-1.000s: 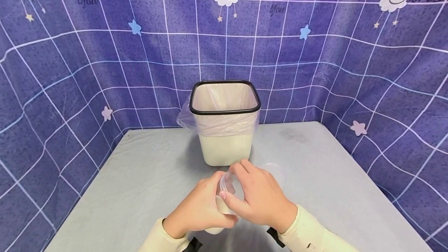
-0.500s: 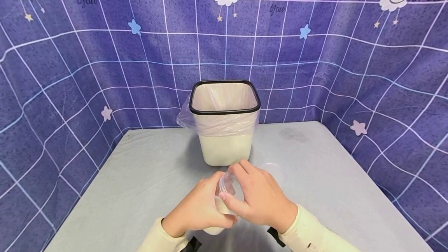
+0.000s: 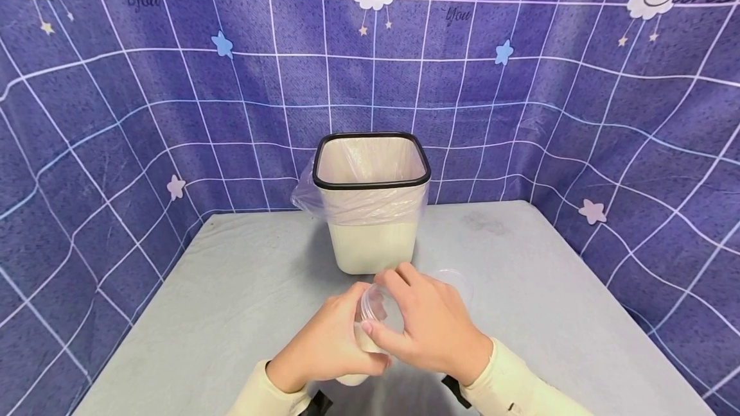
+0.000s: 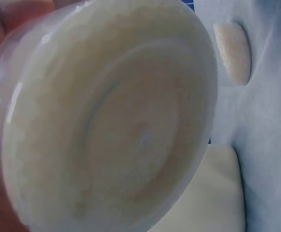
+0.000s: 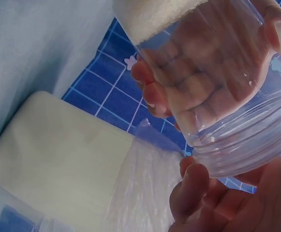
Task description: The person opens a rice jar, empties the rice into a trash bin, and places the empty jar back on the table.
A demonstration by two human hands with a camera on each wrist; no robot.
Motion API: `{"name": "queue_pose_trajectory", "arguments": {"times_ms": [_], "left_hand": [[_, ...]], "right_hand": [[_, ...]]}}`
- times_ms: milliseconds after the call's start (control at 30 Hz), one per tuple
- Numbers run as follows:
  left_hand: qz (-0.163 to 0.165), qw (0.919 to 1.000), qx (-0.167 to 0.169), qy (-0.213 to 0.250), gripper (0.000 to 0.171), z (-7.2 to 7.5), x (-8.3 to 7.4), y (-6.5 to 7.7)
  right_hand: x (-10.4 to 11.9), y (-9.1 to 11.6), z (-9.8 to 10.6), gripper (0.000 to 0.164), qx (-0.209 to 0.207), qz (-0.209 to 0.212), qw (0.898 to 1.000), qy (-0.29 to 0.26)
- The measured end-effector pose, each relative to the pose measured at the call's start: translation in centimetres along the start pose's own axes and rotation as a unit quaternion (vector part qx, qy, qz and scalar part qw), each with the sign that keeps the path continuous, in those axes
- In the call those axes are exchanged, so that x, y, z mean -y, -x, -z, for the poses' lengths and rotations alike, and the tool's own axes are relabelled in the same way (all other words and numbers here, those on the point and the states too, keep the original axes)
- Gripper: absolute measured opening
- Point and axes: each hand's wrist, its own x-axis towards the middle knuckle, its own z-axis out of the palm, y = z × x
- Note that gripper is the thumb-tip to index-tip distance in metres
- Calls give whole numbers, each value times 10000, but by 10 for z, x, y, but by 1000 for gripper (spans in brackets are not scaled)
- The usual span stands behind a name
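Observation:
A clear plastic jar (image 3: 364, 338), partly filled with white, rice-like grains (image 5: 162, 18), is held tilted at the front of the table. My left hand (image 3: 332, 342) grips it round the body, its base (image 4: 130, 125) large in the left wrist view. At its ribbed mouth end (image 5: 249, 137), my right hand (image 3: 433, 323) curls its thumb and fingers round the edge. The right palm hides part of that end from the head view. Behind my right hand stands a second clear container (image 3: 458, 282), its grains (image 4: 234, 53) showing in the left wrist view.
A cream waste bin (image 3: 372, 246) with a black rim (image 3: 372, 185) stands just beyond both hands. Its thin see-through liner (image 3: 309, 194) hangs over the sides. Pale grey cloth (image 3: 231, 294) covers the table, and a blue gridded curtain (image 3: 370, 76) surrounds the back and sides.
The jar and my left hand have shifted very slightly left. Both hands keep the same hold, and the bin stays where it was.

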Motion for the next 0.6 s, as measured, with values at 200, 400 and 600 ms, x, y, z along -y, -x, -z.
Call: {"name": "queue_pose_trajectory", "arguments": {"times_ms": [200, 400, 600], "left_hand": [[106, 9997, -91, -195, 73, 1, 0, 0], [149, 9991, -243, -312, 76, 2, -2, -2], [224, 9981, -428, -393, 75, 1, -6, -1]], "right_hand": [[0, 0, 3, 54, 107, -160, 9998, 69], [0, 1, 3, 58, 274, -328, 9991, 57], [0, 1, 4, 61, 363, -512, 9980, -118]]}}
